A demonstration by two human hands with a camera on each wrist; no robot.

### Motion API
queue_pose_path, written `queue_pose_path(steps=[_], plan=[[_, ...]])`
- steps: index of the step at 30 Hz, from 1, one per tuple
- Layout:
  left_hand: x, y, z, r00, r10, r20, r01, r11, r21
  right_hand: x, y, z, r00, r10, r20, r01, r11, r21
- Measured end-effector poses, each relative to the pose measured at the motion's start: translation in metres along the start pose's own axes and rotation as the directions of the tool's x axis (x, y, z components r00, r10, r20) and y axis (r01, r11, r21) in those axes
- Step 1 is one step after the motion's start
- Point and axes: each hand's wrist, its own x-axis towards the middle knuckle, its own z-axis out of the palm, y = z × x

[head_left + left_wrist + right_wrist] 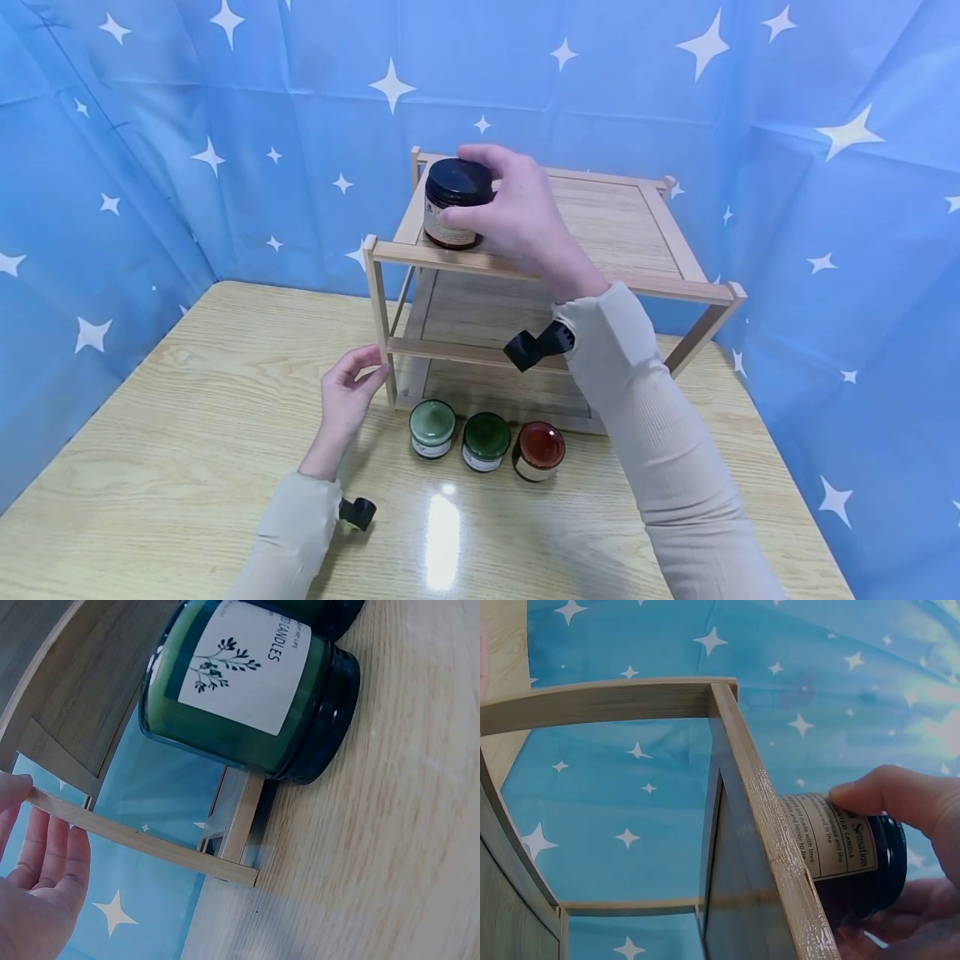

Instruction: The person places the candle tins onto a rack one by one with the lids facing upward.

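On the left end of the wooden rack's top shelf (615,217) stands a dark candle jar (453,218) with a black lid and a cream label. My right hand (517,200) grips it from the right, thumb in front and fingers behind; the right wrist view shows the thumb on the label (840,844). My left hand (348,387) pinches the rack's front left leg (381,321) between thumb and fingers, low down. Before the rack stand a light green candle jar (432,427), a dark green candle jar (486,440) and a red-brown candle jar (538,450).
The rack has a lower shelf (487,308) under the top one, and a front rail (480,260) runs along the top edge. Blue cloth (300,108) with white stars hangs behind and at both sides of the wood-grain table (195,433).
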Motion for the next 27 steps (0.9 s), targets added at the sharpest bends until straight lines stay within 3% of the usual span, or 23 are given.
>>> queue_pose_path(steps=[12, 16, 22, 27], plan=[[0.0, -0.002, 0.0, 1.0, 0.001, -0.001, -0.001, 1.0, 0.0, 0.0, 0.003, 0.0, 0.999, 0.033, 0.038, -0.034, 0.999, 0.023], [0.0, -0.001, 0.0, 1.0, 0.002, -0.004, -0.002, 1.0, 0.009, -0.002, 0.003, 0.0, 0.997, 0.062, 0.05, -0.065, 0.995, 0.077], [0.0, -0.002, 0.0, 1.0, -0.002, -0.004, 0.002, 1.0, 0.009, -0.008, 0.004, -0.001, 0.995, 0.098, 0.023, -0.1, 0.987, 0.127], [0.0, -0.002, 0.0, 1.0, 0.0, -0.005, 0.0, 1.0, 0.007, -0.015, 0.01, -0.004, 0.998, 0.058, -0.017, -0.056, 0.993, 0.107]])
